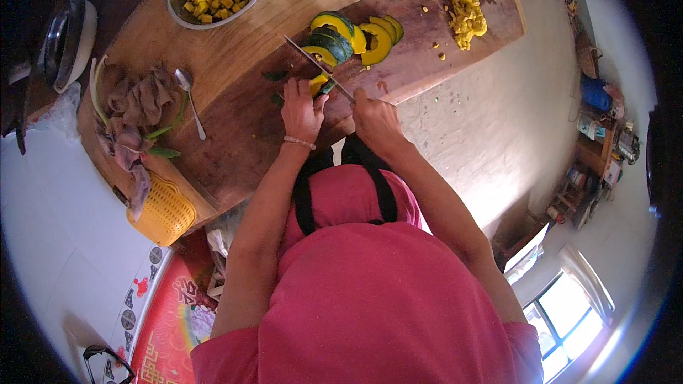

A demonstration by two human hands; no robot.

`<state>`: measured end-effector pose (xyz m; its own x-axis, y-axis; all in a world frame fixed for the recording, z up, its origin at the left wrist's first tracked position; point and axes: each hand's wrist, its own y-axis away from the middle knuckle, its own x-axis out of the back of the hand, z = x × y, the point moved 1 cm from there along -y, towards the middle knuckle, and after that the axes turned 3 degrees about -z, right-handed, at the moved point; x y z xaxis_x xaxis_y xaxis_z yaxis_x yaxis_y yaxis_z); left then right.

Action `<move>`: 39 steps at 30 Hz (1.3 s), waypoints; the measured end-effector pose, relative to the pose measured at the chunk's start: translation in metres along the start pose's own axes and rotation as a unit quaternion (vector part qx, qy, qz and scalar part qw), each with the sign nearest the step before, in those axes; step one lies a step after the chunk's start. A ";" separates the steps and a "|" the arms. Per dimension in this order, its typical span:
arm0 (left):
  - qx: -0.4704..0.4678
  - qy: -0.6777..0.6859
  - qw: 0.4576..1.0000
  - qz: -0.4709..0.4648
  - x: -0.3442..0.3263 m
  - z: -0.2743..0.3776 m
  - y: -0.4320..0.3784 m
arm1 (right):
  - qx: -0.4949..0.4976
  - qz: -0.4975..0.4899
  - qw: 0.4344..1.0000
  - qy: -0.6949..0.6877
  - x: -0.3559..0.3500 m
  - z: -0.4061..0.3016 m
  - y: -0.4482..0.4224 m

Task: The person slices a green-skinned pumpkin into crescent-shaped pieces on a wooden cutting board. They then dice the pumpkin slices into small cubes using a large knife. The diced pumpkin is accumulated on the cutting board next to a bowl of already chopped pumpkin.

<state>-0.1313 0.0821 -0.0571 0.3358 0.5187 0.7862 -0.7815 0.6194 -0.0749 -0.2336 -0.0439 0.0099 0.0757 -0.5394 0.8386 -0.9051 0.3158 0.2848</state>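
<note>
My right hand grips a kitchen knife, its blade pointing up and to the left across the long wooden cutting board. Under the fingers of my left hand is a piece of green-skinned, yellow-fleshed pumpkin, close beside the blade. Just beyond the knife lie several thick pumpkin slices, some leaning together. A heap of pumpkin pulp rests near the board's far right end. At the upper left, a metal bowl holds diced pumpkin.
On the left of the table lie a metal spoon, a brown cloth and green stalks. A yellow plastic basket is at the table's left edge. Shelves with household things stand far right.
</note>
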 end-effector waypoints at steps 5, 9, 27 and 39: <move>0.027 0.018 0.999 -0.035 -0.003 0.001 0.002 | -0.033 -0.069 0.996 0.041 -0.004 -0.003 -0.007; 0.008 0.008 1.000 0.007 -0.004 0.003 0.002 | -0.032 -0.060 0.996 0.059 -0.024 0.004 -0.010; -0.002 0.047 0.999 -0.022 -0.004 -0.004 -0.004 | -0.079 -0.126 0.989 0.006 0.012 -0.019 -0.018; 0.004 0.071 0.996 -0.047 -0.005 -0.013 -0.002 | -0.014 -0.088 0.996 0.017 0.014 -0.016 -0.033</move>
<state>-0.1244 0.0858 -0.0693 0.4785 0.5376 0.6942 -0.7474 0.6643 0.0008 -0.1963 -0.0496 0.0197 0.2476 -0.5617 0.7894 -0.8645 0.2397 0.4417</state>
